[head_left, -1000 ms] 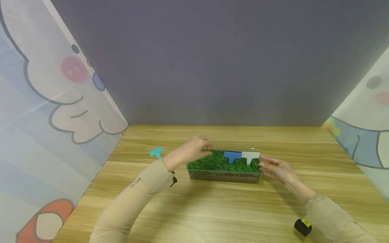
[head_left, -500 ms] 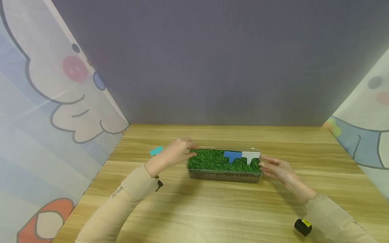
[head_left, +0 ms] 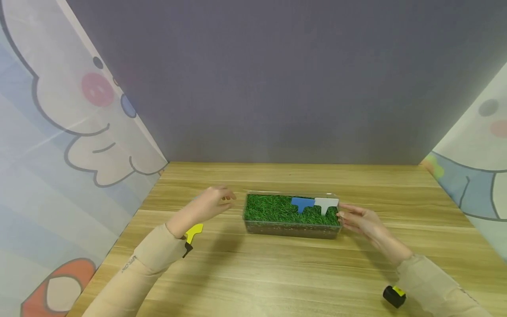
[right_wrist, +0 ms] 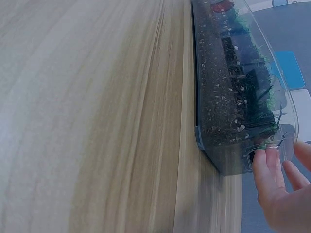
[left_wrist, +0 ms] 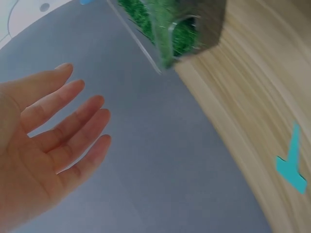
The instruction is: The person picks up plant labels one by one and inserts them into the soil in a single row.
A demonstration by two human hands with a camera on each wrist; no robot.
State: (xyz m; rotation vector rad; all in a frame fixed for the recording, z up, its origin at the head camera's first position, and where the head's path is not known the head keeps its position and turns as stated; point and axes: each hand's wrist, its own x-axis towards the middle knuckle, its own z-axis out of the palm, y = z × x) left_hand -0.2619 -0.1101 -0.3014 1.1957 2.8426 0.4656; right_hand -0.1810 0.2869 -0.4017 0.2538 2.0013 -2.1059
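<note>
A long clear planter box (head_left: 291,230) holds dark soil and green artificial grass (head_left: 273,207). Two T-shaped plant labels stand upright at its right part: a blue label (head_left: 303,203) and a white label (head_left: 326,204). My left hand (head_left: 210,203) is in the air left of the box, holding nothing, its fingers loosely spread in the left wrist view. Fingertips of my right hand (head_left: 361,220) rest at the box's right end, close to a cut-out in its wall in the right wrist view. A teal label (left_wrist: 291,170) lies on the table, mostly hidden behind my left hand in the head view.
A yellow T-shaped label (head_left: 195,230) lies beside my left wrist on the wooden table (head_left: 285,273). A grey panel (head_left: 257,88) rises behind the table, and printed cartoon sheets (head_left: 79,145) flank it on both sides.
My left hand has moved left, from over the grass to outside the box. The yellow label has come into view, and the teal one is now mostly covered. My right hand stays put.
</note>
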